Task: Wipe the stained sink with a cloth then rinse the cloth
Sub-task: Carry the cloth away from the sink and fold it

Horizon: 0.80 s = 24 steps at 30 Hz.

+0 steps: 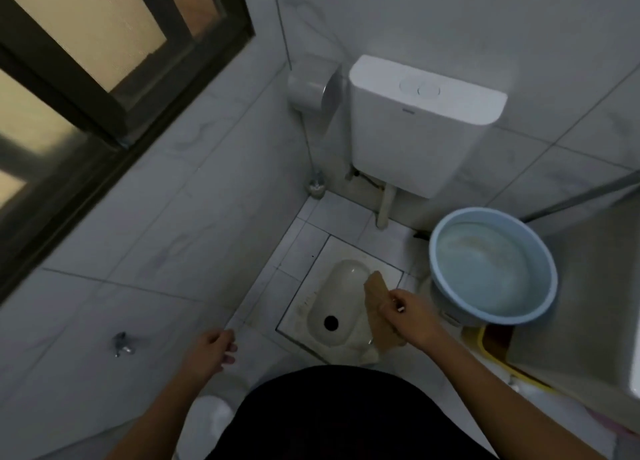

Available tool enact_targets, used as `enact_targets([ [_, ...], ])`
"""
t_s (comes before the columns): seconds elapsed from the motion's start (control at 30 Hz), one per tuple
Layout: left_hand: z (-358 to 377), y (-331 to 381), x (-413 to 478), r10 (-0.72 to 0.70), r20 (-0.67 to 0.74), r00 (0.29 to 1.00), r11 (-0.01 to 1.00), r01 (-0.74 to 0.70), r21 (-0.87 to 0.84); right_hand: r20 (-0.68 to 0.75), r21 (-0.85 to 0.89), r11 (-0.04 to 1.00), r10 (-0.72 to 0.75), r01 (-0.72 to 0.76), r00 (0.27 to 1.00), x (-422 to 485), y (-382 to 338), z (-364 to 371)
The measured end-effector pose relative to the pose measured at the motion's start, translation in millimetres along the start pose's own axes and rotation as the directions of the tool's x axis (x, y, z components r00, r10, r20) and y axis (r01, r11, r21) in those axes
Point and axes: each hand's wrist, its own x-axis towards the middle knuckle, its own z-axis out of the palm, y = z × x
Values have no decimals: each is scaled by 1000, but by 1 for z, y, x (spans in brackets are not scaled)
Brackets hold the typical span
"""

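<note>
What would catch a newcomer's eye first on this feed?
The right hand grips a tan cloth hanging over the white squat pan set in the floor at centre. A blue basin stands just right of the pan, below a white cistern on the wall. The left hand is open and holds nothing.

- The right hand [407, 316] grips a tan cloth [375, 300], which hangs over the right side of a white squat pan [337, 297] set in the floor.
- The left hand [213, 350] hangs loosely curled, holding nothing, left of the pan.
- A blue basin [485, 213] holding water sits just right of the pan.
- A white cistern [415, 123] is fixed to the wall behind.
</note>
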Motion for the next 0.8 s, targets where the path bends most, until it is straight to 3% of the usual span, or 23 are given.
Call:
enact_targets([
  [0.17,-14,42,36,24,-10,1000,1000,-24,11,-59,37,997,-59,61,997,49,-44,-17],
  [0.37,-17,124,111,133,136,982,980,-151,132,-199,129,989,90,-64,976,70,-49,-23],
  [0.57,-15,235,182,249,342,906,894,-351,278,-395,260,930,347,-259,851,52,-58,-15],
  [0.8,8,316,215,289,511,810,829,-479,290,-499,403,877,450,-261,741,50,-98,-16],
])
